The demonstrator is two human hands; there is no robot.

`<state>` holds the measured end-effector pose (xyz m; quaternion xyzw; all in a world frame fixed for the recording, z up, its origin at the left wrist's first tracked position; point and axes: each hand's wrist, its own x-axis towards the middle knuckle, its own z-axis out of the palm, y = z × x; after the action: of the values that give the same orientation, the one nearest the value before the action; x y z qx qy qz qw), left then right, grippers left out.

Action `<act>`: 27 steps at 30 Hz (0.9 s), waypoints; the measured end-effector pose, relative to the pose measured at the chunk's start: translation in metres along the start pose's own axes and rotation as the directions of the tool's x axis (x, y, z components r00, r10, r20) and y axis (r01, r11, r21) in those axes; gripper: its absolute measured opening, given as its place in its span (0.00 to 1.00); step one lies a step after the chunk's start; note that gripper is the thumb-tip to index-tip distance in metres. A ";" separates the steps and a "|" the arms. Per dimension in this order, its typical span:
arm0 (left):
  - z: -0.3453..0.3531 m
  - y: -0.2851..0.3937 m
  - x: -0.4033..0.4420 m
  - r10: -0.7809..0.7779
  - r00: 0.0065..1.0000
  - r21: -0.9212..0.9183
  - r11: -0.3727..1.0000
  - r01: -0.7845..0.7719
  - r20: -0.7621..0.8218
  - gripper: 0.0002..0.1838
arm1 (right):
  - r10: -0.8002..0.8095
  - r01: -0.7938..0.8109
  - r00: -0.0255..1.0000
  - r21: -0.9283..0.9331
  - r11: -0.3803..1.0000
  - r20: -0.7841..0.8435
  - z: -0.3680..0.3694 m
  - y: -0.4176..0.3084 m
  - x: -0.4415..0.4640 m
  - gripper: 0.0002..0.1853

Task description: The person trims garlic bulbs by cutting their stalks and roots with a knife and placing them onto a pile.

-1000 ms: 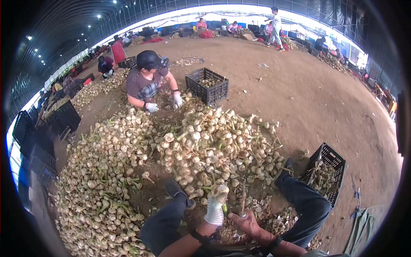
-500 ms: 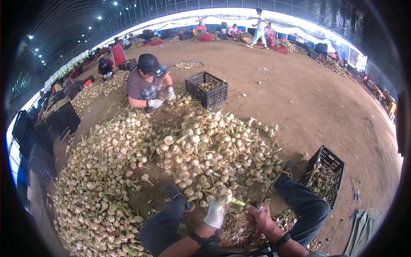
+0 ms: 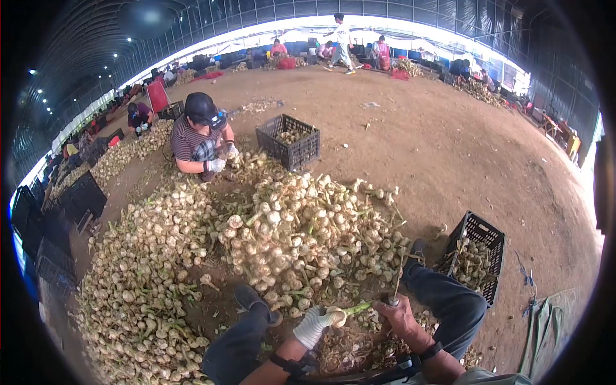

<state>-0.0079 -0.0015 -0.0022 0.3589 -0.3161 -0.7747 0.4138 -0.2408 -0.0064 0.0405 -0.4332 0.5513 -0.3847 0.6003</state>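
My left hand (image 3: 313, 326), in a white glove, is closed round a garlic bulb (image 3: 335, 316) whose green stem points right. Just right of the stem, my bare right hand (image 3: 398, 314) is closed on the handle of a thin tool (image 3: 399, 277) with its narrow blade pointing up. A large pile of garlic (image 3: 289, 224) lies in front of my feet, with another garlic pile (image 3: 138, 295) to the left. Peelings and cut bits (image 3: 350, 350) cover the ground between my legs.
A black crate with garlic (image 3: 486, 237) stands beside my right knee, and another crate (image 3: 289, 151) stands beyond the pile. A co-worker in a cap (image 3: 200, 138) crouches there with gloved hands. Someone walks at the back (image 3: 341, 45). Green cloth (image 3: 545, 333) lies at right.
The tool's blade, hidden half a second ago, now shows upright in my right hand. The bulb's stem still points right. The view has turned slightly, and the person at the back has walked left.
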 end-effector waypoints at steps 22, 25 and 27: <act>-0.011 0.027 -0.010 0.297 0.897 -0.152 0.920 -0.361 -0.327 0.22 | 0.313 -0.246 0.781 -0.195 0.949 0.541 0.025 0.059 0.011 0.17; -0.042 0.106 -0.071 0.726 0.660 -0.427 0.545 -0.722 -0.190 0.34 | 0.250 -0.139 0.858 -0.265 0.954 0.450 0.008 0.095 0.009 0.22; -0.064 0.168 -0.126 0.908 0.406 -0.238 0.420 -0.876 0.109 0.44 | 0.482 -0.395 0.861 -0.382 0.836 0.163 -0.009 0.132 0.019 0.22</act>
<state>0.1645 0.0185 0.1329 0.0154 -0.4460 -0.4887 0.7497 -0.2498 0.0179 -0.0911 -0.4353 0.6125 -0.0777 0.6553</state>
